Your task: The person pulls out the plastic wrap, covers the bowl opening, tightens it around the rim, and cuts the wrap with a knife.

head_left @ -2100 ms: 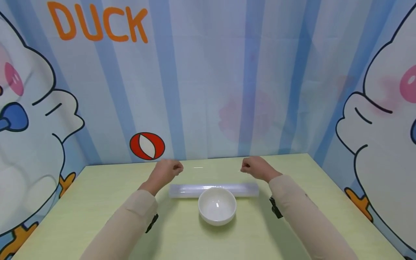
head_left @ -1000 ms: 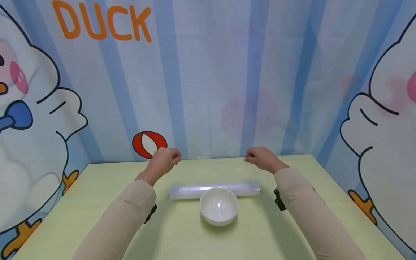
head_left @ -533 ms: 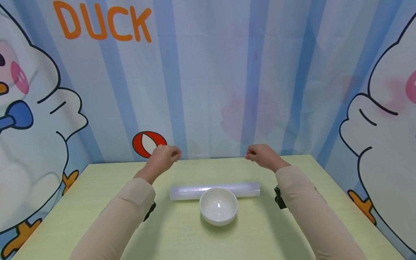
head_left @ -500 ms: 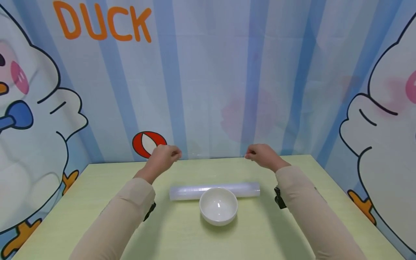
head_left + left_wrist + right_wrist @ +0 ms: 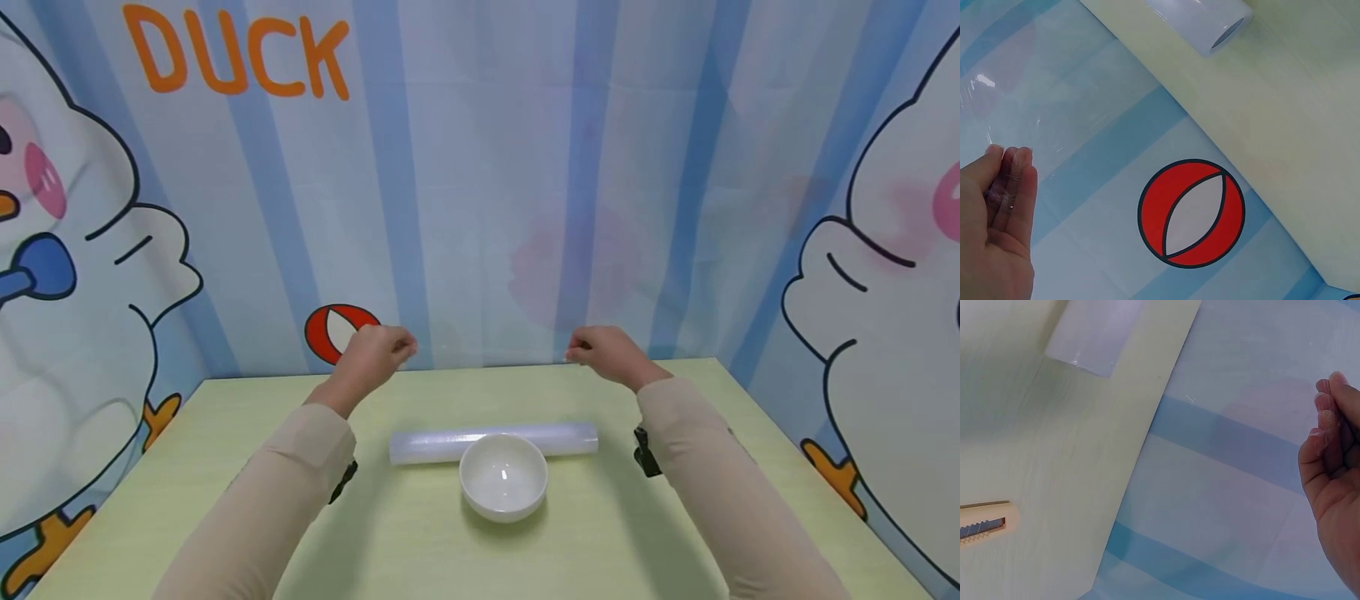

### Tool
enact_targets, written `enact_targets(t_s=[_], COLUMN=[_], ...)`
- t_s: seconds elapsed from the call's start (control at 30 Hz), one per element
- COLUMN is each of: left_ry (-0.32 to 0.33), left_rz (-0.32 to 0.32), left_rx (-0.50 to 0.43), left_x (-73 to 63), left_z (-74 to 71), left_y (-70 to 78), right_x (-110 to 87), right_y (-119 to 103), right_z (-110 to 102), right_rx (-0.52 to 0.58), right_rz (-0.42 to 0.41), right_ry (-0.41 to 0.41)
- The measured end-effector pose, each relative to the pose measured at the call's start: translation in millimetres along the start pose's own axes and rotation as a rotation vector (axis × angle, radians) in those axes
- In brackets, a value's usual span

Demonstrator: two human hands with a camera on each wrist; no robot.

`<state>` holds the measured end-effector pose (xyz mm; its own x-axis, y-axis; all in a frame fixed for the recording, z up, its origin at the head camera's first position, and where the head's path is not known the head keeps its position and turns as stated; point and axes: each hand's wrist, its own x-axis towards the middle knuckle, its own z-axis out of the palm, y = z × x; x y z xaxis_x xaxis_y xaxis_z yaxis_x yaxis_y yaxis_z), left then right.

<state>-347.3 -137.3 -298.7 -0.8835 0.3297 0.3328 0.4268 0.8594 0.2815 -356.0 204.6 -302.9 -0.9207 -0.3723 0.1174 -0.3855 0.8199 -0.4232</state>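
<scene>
A white bowl point(image 5: 503, 492) stands upright at the middle of the table. Just behind it lies a roll of cling film point(image 5: 427, 447), crosswise; its end faces the left wrist view. My left hand point(image 5: 367, 362) is raised beyond the roll, thumb and fingers pinching clear cling film point(image 5: 985, 80) whose glints and creases show in the left wrist view. Level with it on the other side, my right hand point(image 5: 611, 354) pinches the film too, with a shiny bit at its fingertips point(image 5: 1324, 400). Between the hands the sheet is nearly invisible in the head view.
In the right wrist view a peach-coloured utility knife point(image 5: 985, 519) lies on the table, its blade partly showing. The pale table point(image 5: 255, 450) ends at a striped curtain backdrop point(image 5: 480, 208) with printed ducks on both sides.
Both hands have risen and moved away from the body, keeping their pinch and about the same gap. The bowl stays in place; the roll has hardly shifted.
</scene>
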Motion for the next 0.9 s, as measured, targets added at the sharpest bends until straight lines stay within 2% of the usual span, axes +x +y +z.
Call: enact_targets(t_s=[0.23,0.53,0.9], left_ry=[0.017,0.014,0.028], left_rz=[0.023,0.007,0.027], left_rx=[0.015,0.015,0.017], left_x=[1.5,5.2,7.2], left_z=[-5.7,-10.2,-17.2], left_y=[1.2,2.3,3.0], right_x=[-0.1,-1.6,-1.7], right_y=[-3,-6,-9], right_z=[-5,-11,-19], right_rx=[-0.006,-0.007,-0.031], right_rz=[-0.01,-0.017,-0.034], right_ry=[0.019,0.028,0.028])
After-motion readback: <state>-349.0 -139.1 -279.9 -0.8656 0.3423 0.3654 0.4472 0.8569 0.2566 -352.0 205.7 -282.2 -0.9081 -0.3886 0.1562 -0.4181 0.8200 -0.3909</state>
